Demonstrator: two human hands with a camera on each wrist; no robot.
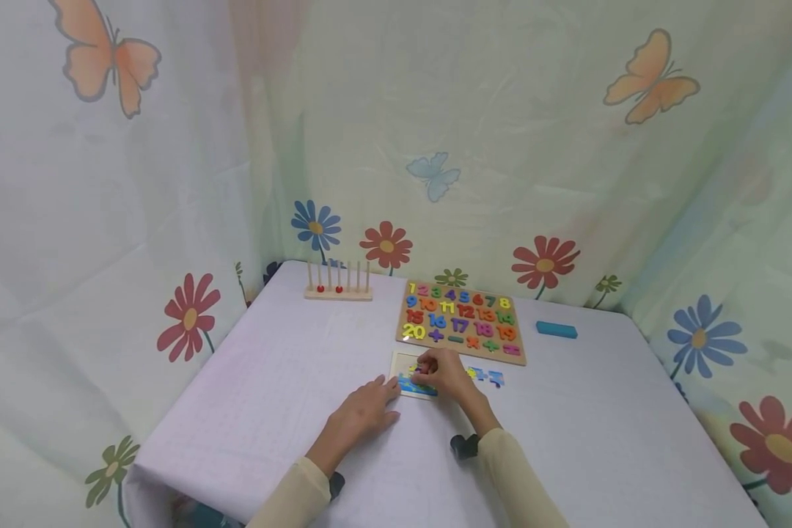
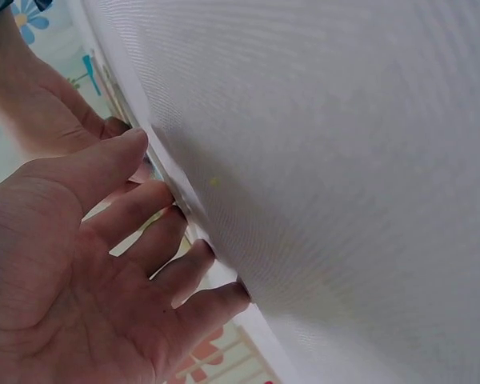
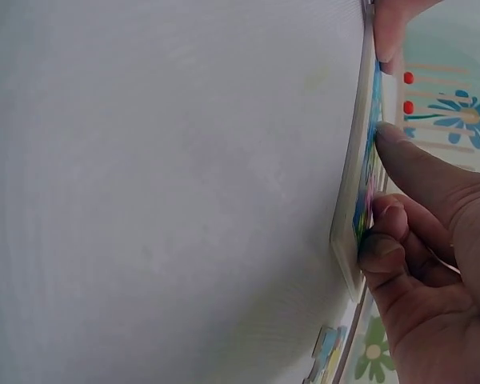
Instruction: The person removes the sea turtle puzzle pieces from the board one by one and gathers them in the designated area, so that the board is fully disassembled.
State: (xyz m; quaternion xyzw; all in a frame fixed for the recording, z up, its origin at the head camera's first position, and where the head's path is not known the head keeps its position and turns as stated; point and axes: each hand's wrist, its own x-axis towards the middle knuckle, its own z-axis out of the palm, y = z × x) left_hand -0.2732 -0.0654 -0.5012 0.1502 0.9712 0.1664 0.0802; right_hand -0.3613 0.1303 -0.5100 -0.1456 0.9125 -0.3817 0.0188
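Observation:
A small framed jigsaw puzzle (image 1: 404, 355) lies on the table, its lower part filled with blue pieces. Over it, my right hand (image 1: 450, 375) has curled fingers and pinches a small puzzle piece (image 1: 422, 369) showing some pink; the fingers hide most of it. In the right wrist view, the thumb (image 3: 392, 138) and fingertips touch the picture side of the puzzle. My left hand (image 1: 364, 411) rests palm down with fairly straight fingers, its fingertips at the frame's lower left corner. Seen from its own wrist, the left hand (image 2: 104, 264) has spread fingers and holds nothing.
Several loose jigsaw pieces (image 1: 495, 378) lie right of the puzzle. Behind stands a number board (image 1: 462, 346) with colourful digits. A wooden peg counter (image 1: 339, 295) with red beads is at back left, and a teal block (image 1: 556, 329) at back right.

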